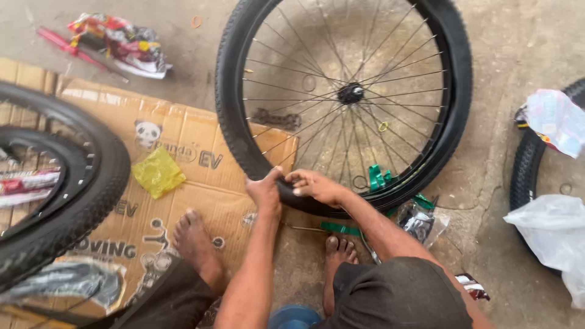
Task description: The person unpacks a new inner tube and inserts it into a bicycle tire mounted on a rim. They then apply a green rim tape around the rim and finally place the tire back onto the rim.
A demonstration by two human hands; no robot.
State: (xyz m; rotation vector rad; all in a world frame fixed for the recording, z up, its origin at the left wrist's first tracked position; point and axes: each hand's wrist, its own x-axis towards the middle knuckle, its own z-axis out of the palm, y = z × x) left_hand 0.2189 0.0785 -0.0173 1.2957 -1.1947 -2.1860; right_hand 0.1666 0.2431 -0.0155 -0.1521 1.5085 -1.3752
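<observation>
Both the left hand (pixel 265 190) and right hand (pixel 317 184) grip the near edge of the black rubber bicycle tyre (pixel 234 122) on its spoked wheel, above flattened brown cardboard (pixel 201 183).

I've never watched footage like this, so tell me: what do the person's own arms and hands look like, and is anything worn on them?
Both arms are bare, without sleeves. The left hand and right hand wear no gloves; no rings, watch or bands are visible.

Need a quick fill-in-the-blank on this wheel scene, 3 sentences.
1. Both hands, left hand and right hand, grip the black ____ of the spoked wheel.
2. The yellow bag lies on flattened ____.
3. The person's feet are ____.

Missing words: tyre; cardboard; bare
</observation>
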